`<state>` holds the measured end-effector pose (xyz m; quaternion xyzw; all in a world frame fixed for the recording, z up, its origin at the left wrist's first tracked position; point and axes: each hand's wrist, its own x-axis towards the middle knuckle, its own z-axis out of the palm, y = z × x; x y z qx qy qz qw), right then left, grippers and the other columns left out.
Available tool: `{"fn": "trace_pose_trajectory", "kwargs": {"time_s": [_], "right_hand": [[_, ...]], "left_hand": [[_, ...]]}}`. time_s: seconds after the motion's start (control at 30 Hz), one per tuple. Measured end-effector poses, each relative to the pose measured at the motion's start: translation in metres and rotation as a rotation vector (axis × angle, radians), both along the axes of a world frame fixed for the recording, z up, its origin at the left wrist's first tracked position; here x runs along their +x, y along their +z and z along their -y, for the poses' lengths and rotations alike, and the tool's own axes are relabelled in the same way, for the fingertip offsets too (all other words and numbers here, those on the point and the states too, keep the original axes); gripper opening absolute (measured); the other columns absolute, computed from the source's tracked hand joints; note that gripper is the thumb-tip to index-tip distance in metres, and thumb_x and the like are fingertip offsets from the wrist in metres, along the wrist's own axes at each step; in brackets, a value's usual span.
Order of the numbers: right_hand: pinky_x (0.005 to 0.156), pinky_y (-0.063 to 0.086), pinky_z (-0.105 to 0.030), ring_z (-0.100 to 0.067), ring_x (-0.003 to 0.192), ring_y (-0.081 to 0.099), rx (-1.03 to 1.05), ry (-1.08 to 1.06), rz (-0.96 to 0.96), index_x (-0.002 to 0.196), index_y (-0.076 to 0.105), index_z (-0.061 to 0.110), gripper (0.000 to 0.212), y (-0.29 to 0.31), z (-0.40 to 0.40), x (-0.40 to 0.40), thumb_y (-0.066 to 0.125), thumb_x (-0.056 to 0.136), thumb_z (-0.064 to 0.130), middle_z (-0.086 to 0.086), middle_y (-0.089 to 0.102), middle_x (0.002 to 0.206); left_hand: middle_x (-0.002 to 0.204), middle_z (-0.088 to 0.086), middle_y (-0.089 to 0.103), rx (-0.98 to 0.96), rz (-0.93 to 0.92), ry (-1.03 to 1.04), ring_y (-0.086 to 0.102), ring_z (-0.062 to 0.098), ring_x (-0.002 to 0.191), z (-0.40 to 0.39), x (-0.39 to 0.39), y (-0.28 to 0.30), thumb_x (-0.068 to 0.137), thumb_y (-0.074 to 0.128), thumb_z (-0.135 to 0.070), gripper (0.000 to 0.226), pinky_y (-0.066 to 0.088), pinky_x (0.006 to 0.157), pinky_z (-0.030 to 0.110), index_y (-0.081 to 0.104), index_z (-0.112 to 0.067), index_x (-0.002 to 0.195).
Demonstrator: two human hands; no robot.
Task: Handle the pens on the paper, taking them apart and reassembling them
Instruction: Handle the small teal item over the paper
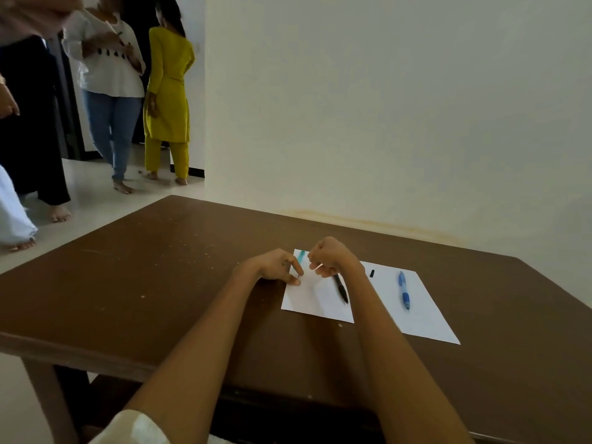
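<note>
A white sheet of paper point(426, 312) lies on the brown table. On it rest a blue pen point(404, 291), a black pen point(342, 288) and a small black piece point(372, 273). A teal pen part point(300, 256) shows at the paper's far left corner, between my hands. My left hand point(277, 265) pinches something tiny with thumb and forefinger just over the paper's left edge. My right hand point(331, 256) is curled and pinches a thin pale piece point(319, 267) above the black pen's far end. What the pale piece is cannot be told.
The brown table point(160, 283) stands against a cream wall on its far side. Several people point(112, 75) stand on the tiled floor at the far left, beyond the table's left edge.
</note>
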<state>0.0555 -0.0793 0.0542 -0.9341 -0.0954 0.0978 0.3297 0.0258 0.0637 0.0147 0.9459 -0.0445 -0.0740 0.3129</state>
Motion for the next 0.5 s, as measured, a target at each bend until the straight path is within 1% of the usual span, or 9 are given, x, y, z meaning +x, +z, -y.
{"fn": "trace_pose_trajectory", "kwargs": {"time_s": [0.07, 0.17, 0.23, 0.33, 0.43, 0.5], "right_hand": [[0.081, 0.052, -0.028, -0.018, 0.084, 0.060, -0.028, 0.036, 0.033, 0.121, 0.060, -0.001, 0.028, 0.0006, 0.0007, -0.0007, 0.052, 0.095, 0.008, -0.015, 0.067, 0.115], [0.080, 0.051, -0.028, -0.018, 0.086, 0.060, -0.070, 0.075, 0.027, 0.122, 0.060, 0.000, 0.030, -0.0021, -0.0027, -0.0023, 0.055, 0.094, 0.008, -0.015, 0.065, 0.118], [0.078, 0.050, -0.027, -0.018, 0.087, 0.059, -0.092, 0.082, 0.016, 0.123, 0.060, 0.000, 0.032, -0.0056, -0.0034, -0.0020, 0.057, 0.093, 0.008, -0.016, 0.065, 0.120], [0.080, 0.051, -0.028, -0.019, 0.087, 0.059, -0.121, 0.071, 0.028, 0.123, 0.060, 0.000, 0.032, -0.0059, -0.0010, -0.0018, 0.058, 0.092, 0.008, -0.016, 0.064, 0.120], [0.077, 0.050, -0.026, -0.019, 0.087, 0.059, -0.122, 0.064, 0.022, 0.123, 0.060, 0.001, 0.033, -0.0069, 0.0005, 0.0016, 0.060, 0.091, 0.009, -0.015, 0.064, 0.121], [0.077, 0.051, -0.026, -0.018, 0.088, 0.060, -0.110, 0.056, 0.019, 0.123, 0.060, 0.002, 0.034, -0.0072, -0.0006, 0.0018, 0.061, 0.090, 0.011, -0.015, 0.064, 0.121]], "left_hand": [[0.114, 0.009, 0.052, 0.021, -0.008, 0.008, 0.046, 0.014, 0.089, -0.0013, 0.0017, -0.0007, 0.083, 0.068, -0.022, 0.028, 0.042, 0.087, 0.028, 0.064, -0.022, 0.110], [0.108, 0.001, 0.048, 0.044, -0.030, 0.020, 0.046, 0.016, 0.097, -0.0033, 0.0039, -0.0029, 0.083, 0.067, -0.023, 0.031, 0.041, 0.092, 0.030, 0.061, -0.022, 0.114], [0.110, 0.001, 0.049, 0.044, -0.043, 0.028, 0.046, 0.017, 0.100, -0.0027, 0.0046, -0.0038, 0.083, 0.067, -0.023, 0.032, 0.041, 0.094, 0.031, 0.061, -0.021, 0.115], [0.109, 0.004, 0.050, 0.028, -0.041, 0.026, 0.047, 0.017, 0.095, -0.0008, 0.0059, -0.0029, 0.083, 0.068, -0.024, 0.031, 0.041, 0.089, 0.029, 0.062, -0.020, 0.113], [0.107, 0.002, 0.049, 0.031, -0.045, 0.034, 0.048, 0.022, 0.102, 0.0010, 0.0070, -0.0013, 0.082, 0.068, -0.024, 0.032, 0.041, 0.088, 0.028, 0.063, -0.019, 0.113], [0.105, -0.001, 0.049, 0.008, -0.041, 0.054, 0.047, 0.018, 0.098, 0.0014, 0.0074, -0.0015, 0.082, 0.069, -0.024, 0.033, 0.042, 0.090, 0.029, 0.062, -0.017, 0.113]]}}
